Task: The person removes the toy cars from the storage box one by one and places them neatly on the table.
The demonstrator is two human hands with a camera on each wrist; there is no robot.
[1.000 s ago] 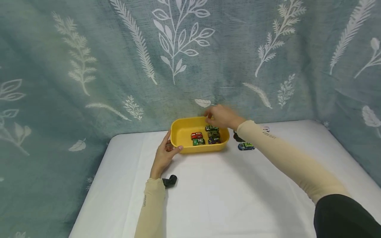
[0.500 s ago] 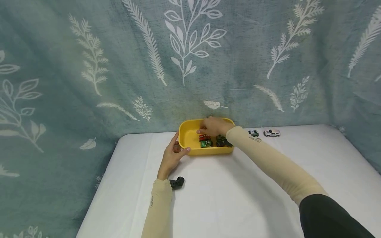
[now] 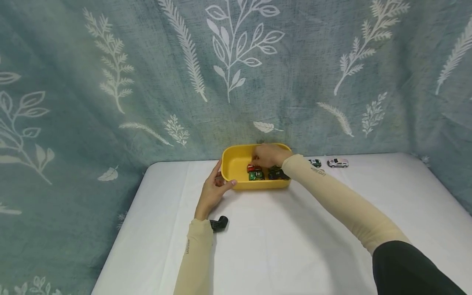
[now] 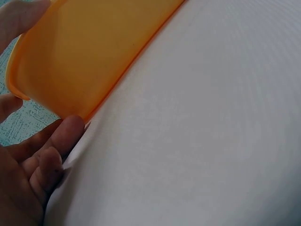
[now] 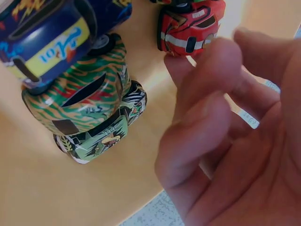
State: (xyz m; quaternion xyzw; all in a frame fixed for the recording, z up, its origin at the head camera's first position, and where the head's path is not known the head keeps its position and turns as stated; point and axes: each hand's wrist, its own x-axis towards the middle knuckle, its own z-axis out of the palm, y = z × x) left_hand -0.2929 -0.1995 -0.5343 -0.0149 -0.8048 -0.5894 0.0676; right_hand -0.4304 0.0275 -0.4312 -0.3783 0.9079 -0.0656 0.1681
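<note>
A yellow tray [image 3: 262, 185] stands at the table's far edge. My left hand [image 3: 211, 194] grips its left end, thumb over the front rim and fingers along the outside. Inside the tray, a red toy car [image 5: 192, 29] sits behind a green toy car [image 3: 256, 175]. Reaching in from the right, my right hand [image 3: 271, 155] has loosely bent fingers; one fingertip touches or nearly touches the red car. In the right wrist view, a tiger-striped toy car [image 5: 87, 101] and a dark blue one [image 5: 61, 40] lie beside the hand. My right arm partly hides the tray's right end.
A white-and-green toy car [image 3: 315, 163] and a white one [image 3: 337, 163] are on the white-covered table [image 3: 280, 246], right of the tray. A leaf-patterned curtain [image 3: 177, 82] hangs directly behind. The right sleeve [image 3: 343, 196] crosses the table's right half.
My right hand has come down and left from the tray's back right corner to the red car. The left hand keeps its grip. The view has shifted slightly.
</note>
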